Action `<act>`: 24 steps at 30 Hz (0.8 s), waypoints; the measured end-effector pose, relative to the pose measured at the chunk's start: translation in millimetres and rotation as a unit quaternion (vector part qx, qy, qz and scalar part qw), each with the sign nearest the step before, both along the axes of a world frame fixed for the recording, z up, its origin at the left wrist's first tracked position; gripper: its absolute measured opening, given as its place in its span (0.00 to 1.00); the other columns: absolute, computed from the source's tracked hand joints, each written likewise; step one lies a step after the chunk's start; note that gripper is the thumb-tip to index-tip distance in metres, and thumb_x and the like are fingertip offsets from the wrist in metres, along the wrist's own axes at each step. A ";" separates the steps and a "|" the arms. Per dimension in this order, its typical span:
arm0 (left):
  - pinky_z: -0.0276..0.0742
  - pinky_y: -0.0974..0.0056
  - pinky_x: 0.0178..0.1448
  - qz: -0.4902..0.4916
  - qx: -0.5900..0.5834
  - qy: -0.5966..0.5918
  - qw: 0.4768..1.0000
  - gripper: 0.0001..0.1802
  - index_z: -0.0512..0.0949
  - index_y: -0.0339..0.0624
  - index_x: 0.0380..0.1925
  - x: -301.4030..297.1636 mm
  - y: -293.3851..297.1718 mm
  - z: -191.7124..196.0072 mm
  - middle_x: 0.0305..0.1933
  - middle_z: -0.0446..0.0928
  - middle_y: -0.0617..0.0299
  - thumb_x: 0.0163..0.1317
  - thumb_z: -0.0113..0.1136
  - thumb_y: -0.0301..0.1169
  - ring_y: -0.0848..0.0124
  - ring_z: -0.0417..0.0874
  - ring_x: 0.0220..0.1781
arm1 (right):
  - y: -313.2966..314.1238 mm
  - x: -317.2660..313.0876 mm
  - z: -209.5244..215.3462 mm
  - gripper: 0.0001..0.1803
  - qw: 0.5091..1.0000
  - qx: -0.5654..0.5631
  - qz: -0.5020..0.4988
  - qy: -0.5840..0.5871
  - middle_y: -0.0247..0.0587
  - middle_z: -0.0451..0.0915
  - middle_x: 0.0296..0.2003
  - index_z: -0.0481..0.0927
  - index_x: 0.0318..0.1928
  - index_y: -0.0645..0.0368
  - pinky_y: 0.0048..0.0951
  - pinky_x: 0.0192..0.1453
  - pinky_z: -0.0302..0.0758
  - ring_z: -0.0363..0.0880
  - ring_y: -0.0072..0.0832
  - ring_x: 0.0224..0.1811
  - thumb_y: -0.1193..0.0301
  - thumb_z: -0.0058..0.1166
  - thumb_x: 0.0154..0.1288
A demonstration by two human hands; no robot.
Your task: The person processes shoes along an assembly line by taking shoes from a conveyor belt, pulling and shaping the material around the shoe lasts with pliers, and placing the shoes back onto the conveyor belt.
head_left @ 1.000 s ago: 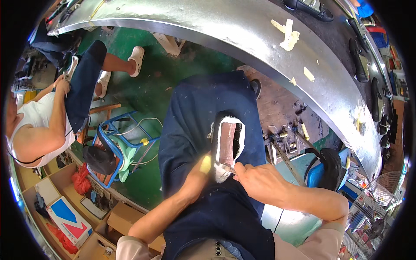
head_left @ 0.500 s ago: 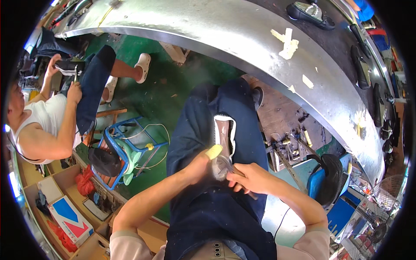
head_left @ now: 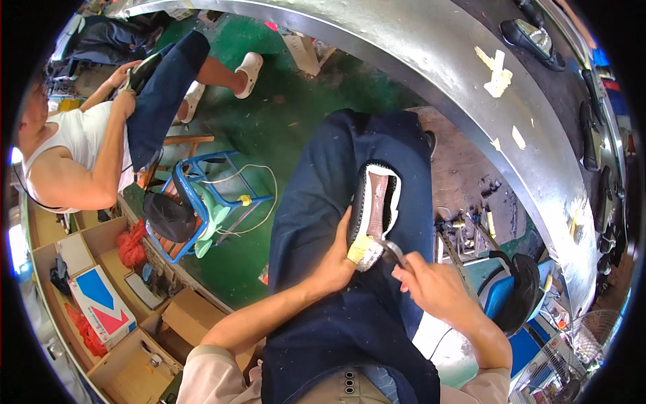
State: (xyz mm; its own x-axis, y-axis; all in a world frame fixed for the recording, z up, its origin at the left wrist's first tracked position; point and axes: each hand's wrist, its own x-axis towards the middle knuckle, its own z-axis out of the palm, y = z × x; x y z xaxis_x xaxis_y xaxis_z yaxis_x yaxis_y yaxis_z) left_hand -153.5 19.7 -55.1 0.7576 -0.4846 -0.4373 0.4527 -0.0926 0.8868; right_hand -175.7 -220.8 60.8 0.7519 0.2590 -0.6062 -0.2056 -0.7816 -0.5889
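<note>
A shoe upper (head_left: 393, 210) lies bottom up across my lap, its brown insole (head_left: 377, 202) facing me and a white lining edge standing up around it. My left hand (head_left: 340, 259) grips it along the left side near the end closest to me, with a yellow-wrapped thumb (head_left: 361, 248) pressed on that end. In my right hand (head_left: 431, 283) is a metal hand tool (head_left: 393, 253) with a curved head, which meets the near right edge of the shoe. The fingers hide most of its handle, so I cannot make out its exact kind.
A metal-topped bench (head_left: 464, 74) curves across the front and right, bearing several dark shoes (head_left: 531, 42). At left, a seated co-worker (head_left: 81, 155) holds another shoe. A blue-framed stool (head_left: 192, 215) and wooden bins (head_left: 128, 269) stand left; a wire fan (head_left: 592, 337) is at lower right.
The view has shifted, so the surroundings sit differently. My right hand and the tool have drawn slightly away from my left hand, to the shoe's right edge. The co-worker's shoe is turned differently.
</note>
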 end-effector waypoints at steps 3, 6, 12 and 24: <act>0.67 0.53 0.82 -0.040 0.058 -0.036 0.997 0.53 0.33 0.39 0.88 5.5 -5.3 23.8 0.84 0.60 0.32 0.81 0.60 0.38 0.45 0.72 0.81 | 7.1 10.6 0.2 0.16 0.974 -0.005 -0.021 -0.227 0.47 0.87 0.31 0.75 0.48 0.59 0.46 0.32 0.81 0.89 0.47 0.30 0.59 0.60 0.81; 0.69 0.52 0.81 -0.109 0.099 -0.024 0.989 0.52 0.35 0.43 0.89 23.8 -6.2 46.6 0.82 0.63 0.31 0.80 0.60 0.36 0.40 0.75 0.78 | 3.3 6.6 -28.3 0.15 0.975 -0.019 0.009 -0.219 0.47 0.86 0.32 0.74 0.49 0.59 0.46 0.33 0.81 0.89 0.49 0.32 0.61 0.61 0.80; 0.59 0.56 0.87 0.035 -0.011 -0.093 0.995 0.41 0.65 0.46 0.84 57.0 -11.8 -12.3 0.88 0.57 0.40 0.72 0.66 0.23 0.46 0.61 0.88 | -31.3 27.8 -12.0 0.15 0.997 0.044 -0.028 -0.051 0.54 0.87 0.36 0.72 0.50 0.62 0.52 0.41 0.81 0.88 0.53 0.38 0.60 0.54 0.84; 0.67 0.58 0.81 -0.006 0.045 -0.137 0.990 0.48 0.60 0.51 0.86 81.7 -34.2 11.4 0.73 0.71 0.50 0.68 0.72 0.24 0.55 0.74 0.76 | -17.2 45.8 -21.1 0.13 0.998 0.006 -0.054 -0.036 0.50 0.88 0.34 0.72 0.51 0.59 0.50 0.38 0.83 0.90 0.50 0.36 0.62 0.53 0.84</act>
